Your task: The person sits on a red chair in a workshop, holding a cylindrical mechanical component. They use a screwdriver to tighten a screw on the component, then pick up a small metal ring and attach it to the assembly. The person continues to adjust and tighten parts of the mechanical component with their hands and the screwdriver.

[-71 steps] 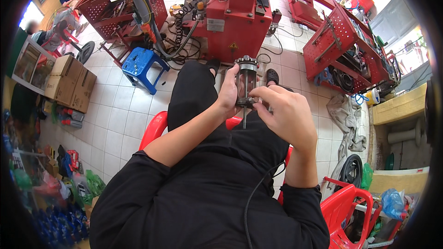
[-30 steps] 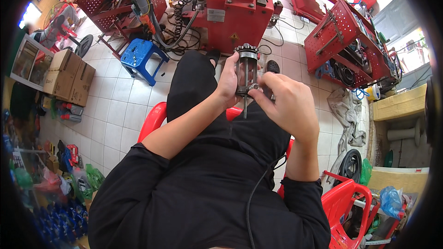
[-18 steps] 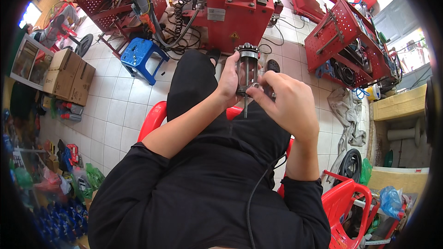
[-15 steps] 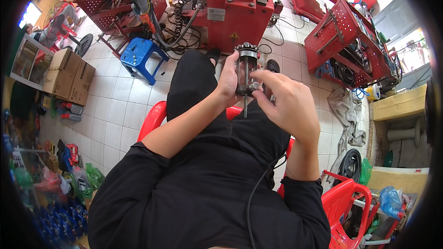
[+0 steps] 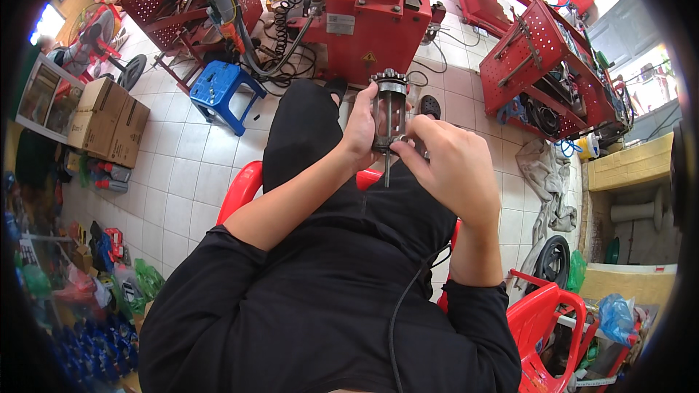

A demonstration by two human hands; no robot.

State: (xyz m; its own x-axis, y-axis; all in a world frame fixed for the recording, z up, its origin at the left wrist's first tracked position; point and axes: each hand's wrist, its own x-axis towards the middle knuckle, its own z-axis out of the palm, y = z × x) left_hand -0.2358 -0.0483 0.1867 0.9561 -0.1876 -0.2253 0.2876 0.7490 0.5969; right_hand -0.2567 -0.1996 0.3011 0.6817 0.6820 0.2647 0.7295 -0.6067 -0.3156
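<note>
Above my lap, my left hand (image 5: 359, 129) is closed round a metal cage-like part (image 5: 394, 88), keeping it upright. The part has a toothed or knobbed top, a bright ring below that, and long rods running down to a dark lower plate. From this plate a thin rod (image 5: 387, 176) sticks out downward. My right hand (image 5: 459, 164) is closed at the plate's right side, thumb and fingertips pinching there. Its fingers mostly hide what lies between them, perhaps a small fitting.
Ahead stands a red machine (image 5: 375, 36) with hoses and cables around it. A blue stool (image 5: 227, 93) is at front left, near cardboard boxes (image 5: 109, 120). On the right is a red tool cart (image 5: 520, 65); a red chair (image 5: 542, 320) is beside my right elbow.
My right fingers have drawn together and moved slightly down at the lower plate, covering the round metal end that showed there before. My left hand stays nearly in place.
</note>
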